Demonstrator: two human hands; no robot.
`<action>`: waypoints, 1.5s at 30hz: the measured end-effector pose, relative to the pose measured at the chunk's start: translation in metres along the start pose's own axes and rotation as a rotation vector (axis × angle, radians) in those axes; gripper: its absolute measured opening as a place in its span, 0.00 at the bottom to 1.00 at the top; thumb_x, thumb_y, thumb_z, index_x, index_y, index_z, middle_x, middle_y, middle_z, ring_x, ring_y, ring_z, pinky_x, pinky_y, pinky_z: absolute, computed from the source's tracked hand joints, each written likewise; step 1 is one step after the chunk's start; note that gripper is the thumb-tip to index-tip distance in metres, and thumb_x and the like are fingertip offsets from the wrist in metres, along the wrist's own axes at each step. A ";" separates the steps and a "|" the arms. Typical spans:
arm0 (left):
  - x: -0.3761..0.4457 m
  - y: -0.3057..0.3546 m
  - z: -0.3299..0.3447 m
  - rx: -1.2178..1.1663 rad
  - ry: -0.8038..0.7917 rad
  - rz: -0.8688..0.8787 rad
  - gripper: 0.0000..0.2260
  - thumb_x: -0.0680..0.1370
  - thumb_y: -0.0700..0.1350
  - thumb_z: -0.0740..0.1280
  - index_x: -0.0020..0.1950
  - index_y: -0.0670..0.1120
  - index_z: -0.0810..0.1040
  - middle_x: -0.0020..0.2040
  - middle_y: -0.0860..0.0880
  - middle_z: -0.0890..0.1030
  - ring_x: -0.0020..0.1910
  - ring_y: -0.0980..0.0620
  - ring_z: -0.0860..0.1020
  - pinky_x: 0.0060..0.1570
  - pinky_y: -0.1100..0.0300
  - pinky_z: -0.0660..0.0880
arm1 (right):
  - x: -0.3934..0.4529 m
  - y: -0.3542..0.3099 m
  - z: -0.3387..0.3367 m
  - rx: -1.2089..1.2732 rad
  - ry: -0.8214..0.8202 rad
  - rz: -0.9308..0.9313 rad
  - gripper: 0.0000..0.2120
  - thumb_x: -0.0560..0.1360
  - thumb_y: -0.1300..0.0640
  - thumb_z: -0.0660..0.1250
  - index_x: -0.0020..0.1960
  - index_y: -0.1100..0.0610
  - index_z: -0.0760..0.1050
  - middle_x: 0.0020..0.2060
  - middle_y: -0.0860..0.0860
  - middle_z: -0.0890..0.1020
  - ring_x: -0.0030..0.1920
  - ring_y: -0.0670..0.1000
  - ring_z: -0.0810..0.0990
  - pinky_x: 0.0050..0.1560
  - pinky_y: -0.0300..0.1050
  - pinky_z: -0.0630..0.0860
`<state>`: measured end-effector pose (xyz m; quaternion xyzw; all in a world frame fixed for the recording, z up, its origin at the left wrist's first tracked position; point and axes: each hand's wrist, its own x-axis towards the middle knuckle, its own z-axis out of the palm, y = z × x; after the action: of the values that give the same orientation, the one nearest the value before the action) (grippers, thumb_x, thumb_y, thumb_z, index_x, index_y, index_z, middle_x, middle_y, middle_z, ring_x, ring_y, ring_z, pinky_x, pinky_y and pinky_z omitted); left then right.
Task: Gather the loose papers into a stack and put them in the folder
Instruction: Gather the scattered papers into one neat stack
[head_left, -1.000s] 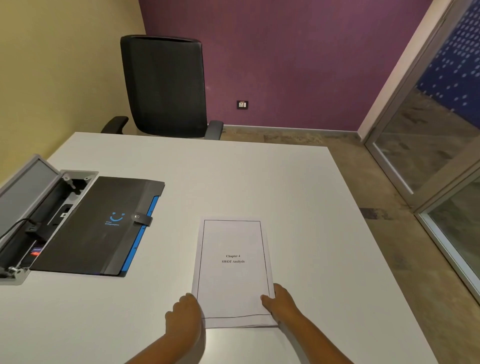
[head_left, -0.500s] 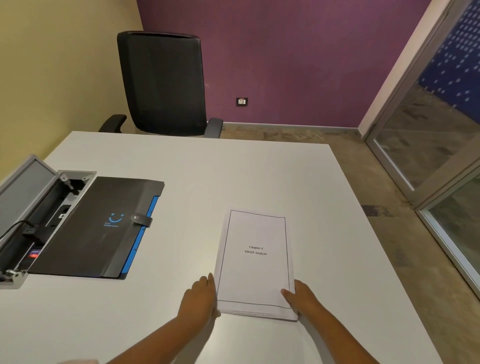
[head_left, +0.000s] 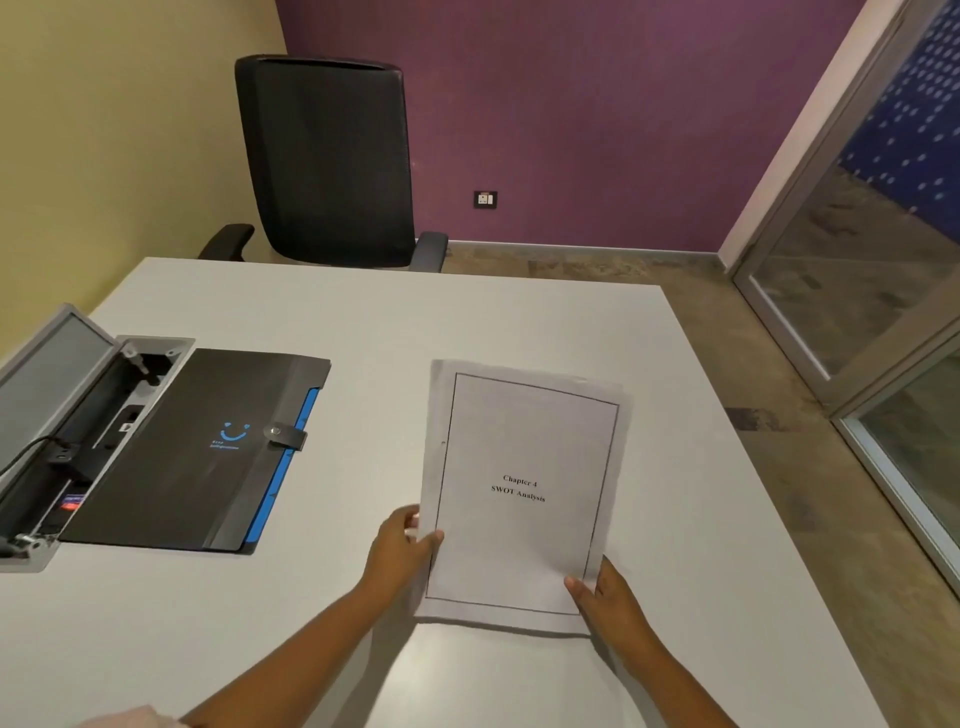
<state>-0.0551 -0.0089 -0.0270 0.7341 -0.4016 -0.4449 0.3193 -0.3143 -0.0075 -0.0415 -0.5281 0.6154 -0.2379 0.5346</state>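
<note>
A stack of white papers (head_left: 524, 488), its top sheet reading "Chapter 4 SWOT Analysis" inside a black border, is tilted up off the white table (head_left: 467, 322). My left hand (head_left: 397, 551) grips the stack's lower left edge, thumb on top. My right hand (head_left: 605, 597) grips its lower right corner. A black folder (head_left: 208, 447) with a blue smile logo, a snap strap and a blue inner edge lies shut on the table to the left of the papers.
An open grey cable box (head_left: 62, 426) with plugs and a cord is set into the table at the left edge, partly under the folder. A black office chair (head_left: 327, 161) stands behind the table. Glass doors (head_left: 883, 249) are at the right.
The paper stack lay flat on the table with both hands at its near edge; it slid right, and now both hands have lifted it and tilted it toward me.
</note>
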 end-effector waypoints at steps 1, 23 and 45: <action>-0.001 0.010 -0.003 -0.041 0.009 0.050 0.15 0.75 0.41 0.68 0.61 0.44 0.72 0.53 0.48 0.75 0.51 0.47 0.75 0.56 0.55 0.73 | -0.001 -0.003 0.000 0.047 0.009 -0.012 0.20 0.76 0.64 0.63 0.67 0.55 0.67 0.55 0.43 0.76 0.55 0.37 0.75 0.62 0.35 0.70; -0.031 0.000 0.020 -0.047 -0.146 0.036 0.06 0.78 0.37 0.61 0.51 0.46 0.73 0.49 0.45 0.79 0.47 0.48 0.76 0.43 0.63 0.71 | -0.002 -0.004 0.015 0.251 0.154 0.133 0.20 0.71 0.64 0.69 0.61 0.65 0.70 0.49 0.54 0.76 0.50 0.52 0.74 0.54 0.41 0.70; -0.033 -0.040 0.026 0.610 -0.215 -0.048 0.42 0.71 0.50 0.70 0.76 0.46 0.47 0.64 0.46 0.69 0.64 0.48 0.70 0.57 0.58 0.70 | 0.014 0.029 0.007 0.226 -0.010 0.334 0.25 0.65 0.58 0.75 0.60 0.58 0.73 0.52 0.54 0.82 0.53 0.55 0.81 0.61 0.55 0.75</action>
<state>-0.0759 0.0355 -0.0577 0.7541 -0.5303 -0.3864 0.0300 -0.3172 -0.0092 -0.0744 -0.3565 0.6613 -0.2109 0.6254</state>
